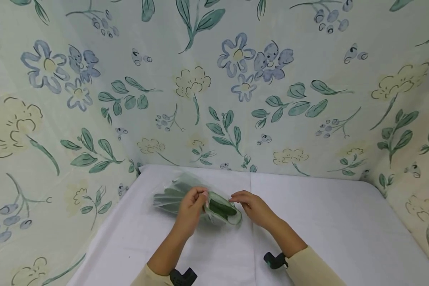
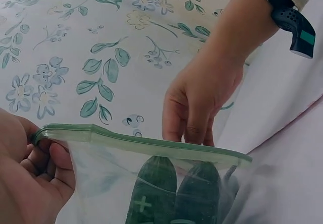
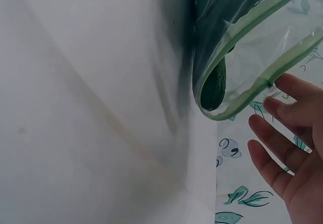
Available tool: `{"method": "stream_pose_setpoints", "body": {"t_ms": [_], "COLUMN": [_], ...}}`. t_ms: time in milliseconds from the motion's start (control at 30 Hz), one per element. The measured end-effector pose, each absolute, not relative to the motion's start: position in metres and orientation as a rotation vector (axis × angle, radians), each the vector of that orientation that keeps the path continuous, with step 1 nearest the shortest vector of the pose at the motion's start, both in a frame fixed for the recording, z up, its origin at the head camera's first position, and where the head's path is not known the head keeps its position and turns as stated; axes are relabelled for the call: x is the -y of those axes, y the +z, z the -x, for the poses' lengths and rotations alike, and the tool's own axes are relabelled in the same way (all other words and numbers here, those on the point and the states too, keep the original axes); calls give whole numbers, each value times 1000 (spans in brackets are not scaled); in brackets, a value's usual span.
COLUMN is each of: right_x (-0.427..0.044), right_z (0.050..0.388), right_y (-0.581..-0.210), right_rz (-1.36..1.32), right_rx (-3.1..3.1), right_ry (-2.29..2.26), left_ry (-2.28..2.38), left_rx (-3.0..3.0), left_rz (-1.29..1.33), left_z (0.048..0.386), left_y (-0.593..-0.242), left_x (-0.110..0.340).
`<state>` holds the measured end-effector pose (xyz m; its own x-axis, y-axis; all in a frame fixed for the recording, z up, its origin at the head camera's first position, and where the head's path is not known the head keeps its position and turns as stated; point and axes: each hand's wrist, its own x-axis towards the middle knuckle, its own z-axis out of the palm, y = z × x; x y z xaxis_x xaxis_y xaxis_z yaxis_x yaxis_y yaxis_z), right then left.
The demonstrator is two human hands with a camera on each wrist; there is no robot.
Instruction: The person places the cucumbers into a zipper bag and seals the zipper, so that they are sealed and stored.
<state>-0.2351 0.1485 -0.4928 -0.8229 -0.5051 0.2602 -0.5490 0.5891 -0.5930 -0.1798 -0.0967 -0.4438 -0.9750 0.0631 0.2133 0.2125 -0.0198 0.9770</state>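
Observation:
A clear zip bag with a green-edged mouth lies on the white cloth, holding several dark green cucumbers. Its mouth gapes toward the right, and one cucumber end shows inside the opening. My left hand pinches the green rim at the bag's near side. My right hand is at the rim's far side, fingers loosely extended. In the right wrist view a fingertip touches the rim beside a small dark spot. Pale plus and minus marks show over the cucumbers in the left wrist view.
A white cloth covers the table, with a fold line running front to back. Floral curtains enclose the back and both sides. Dark wrist devices sit at both sleeves.

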Motion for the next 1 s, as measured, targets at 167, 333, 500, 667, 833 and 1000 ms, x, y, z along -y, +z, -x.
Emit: {"method": "stream_pose_setpoints", "body": {"t_ms": [167,333,500,667,833,1000], "right_x": [-150,-154,-159,-168,-180,-194], "right_z": [232,229,223,218,213,205], "right_y": [-486,-479,-463,-430,-392,-354], "right_rz": [-1022,-1034,-941,-920,-911,-954], "right_rx": [2670,2551,2502,2458,2417,2355], "right_ry": [850,773,853,922,968,1004], "left_ry": [-2198,-2283,-2300,-2355,-2404,-2431], "left_rx": [2131,2116,2101,2071,2032,1987], "left_rz": [337,375,385,421,433,470], "left_z": [181,181,182,190,199,204], "left_y": [-430,-409,-383,-353,-325,-300], "left_x": [101,104,108,116,123,128]}}
